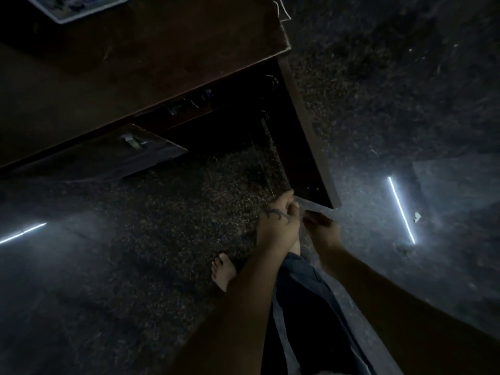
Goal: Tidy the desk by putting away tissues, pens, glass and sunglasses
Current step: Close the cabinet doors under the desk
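Head view, looking down in very dim light: the speckled dark carpet floor (167, 220) fills most of the picture, and above it sits the dark brown wooden surface (140, 63), with the corner of a white-framed flat item (78, 6) at its top edge. Below that, an open drawer or cabinet door of dark wood with a pale edge (308, 131) swings out toward the person, and a closed drawer front with a small metal handle (132, 140) sits to its left. A bare foot (223, 269) rests on the floor.

Both hands meet at the door's lower corner. The left hand (278, 226), marked with a dark tattoo, has its grip curled and pressed onto the pale edge. The right hand (323, 230) is beside it, fingers bent; whether it pinches anything is too dark to tell.

No tissues, pens, glass or sunglasses can be made out here, neither in the grip nor on the surface.

Likely step: working this door. Best done with a steady pull along its swing, fingers clear of the closing edge.
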### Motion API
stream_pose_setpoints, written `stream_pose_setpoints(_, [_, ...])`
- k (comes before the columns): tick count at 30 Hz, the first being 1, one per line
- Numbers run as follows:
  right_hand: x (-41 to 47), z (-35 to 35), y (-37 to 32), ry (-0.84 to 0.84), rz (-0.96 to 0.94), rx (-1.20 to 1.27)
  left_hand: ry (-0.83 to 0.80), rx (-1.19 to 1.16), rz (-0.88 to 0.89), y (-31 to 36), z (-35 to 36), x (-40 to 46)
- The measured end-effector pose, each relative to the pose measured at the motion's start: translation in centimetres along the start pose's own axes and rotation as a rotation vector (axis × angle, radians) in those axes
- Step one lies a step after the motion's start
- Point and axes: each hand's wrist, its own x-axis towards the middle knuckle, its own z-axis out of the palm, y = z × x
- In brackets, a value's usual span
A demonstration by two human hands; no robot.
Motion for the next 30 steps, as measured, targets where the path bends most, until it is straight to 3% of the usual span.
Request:
stream_pose_setpoints(5, [1.1, -3.2, 0.3, 0.160, 0.126, 0.217, -0.032, 0.053, 0.004, 1.2, 1.9, -0.4])
stream_pose_setpoints(8, [1.9, -4.7, -1.1, 0.181, 0.102, 0.298, -0.027, 0.065, 0.004, 1.6, 2.4, -0.6])
stream_pose_setpoints(16, [1.4, -3.6, -3.9, 0.109, 0.010, 0.246, -0.044, 0.102, -0.042, 2.2, 2.8, -1.2])
stream_pose_setpoints(30, [-0.9, 1.6, -3.3, 0.019, 0.054, 0.251, 0.011, 0.063, -0.100, -1.0, -1.0, -2.3])
